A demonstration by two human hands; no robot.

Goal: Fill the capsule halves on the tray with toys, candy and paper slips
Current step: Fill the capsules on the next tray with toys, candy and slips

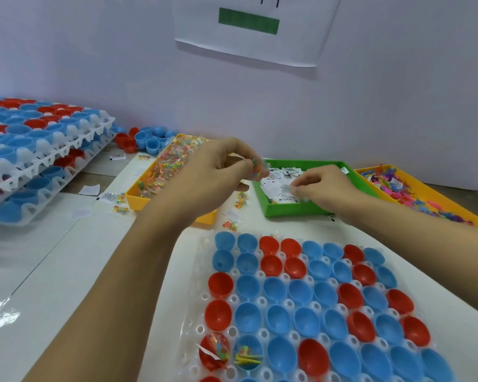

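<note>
A clear tray [204, 299] in front of me holds rows of open red and blue capsule halves [301, 292]. One red half [214, 351] at the near left holds a candy bag and a paper slip; the blue half [249, 352] beside it holds small coloured toys. My left hand [215, 175] hovers between the yellow candy bin [138, 197] and the green bin, pinching a small bag of coloured candy [257, 168]. My right hand [323, 186] is over the green bin [293, 209] of paper slips, pinching a slip [286, 188].
A yellow bin of coloured plastic toys [414, 194] stands at the right. Stacked trays of capsule halves [39, 150] fill the far left, with loose halves [144, 140] behind the candy bin. Candy bags [120, 208] and slips lie scattered on the table. A wall with a paper sheet [249, 28] rises behind.
</note>
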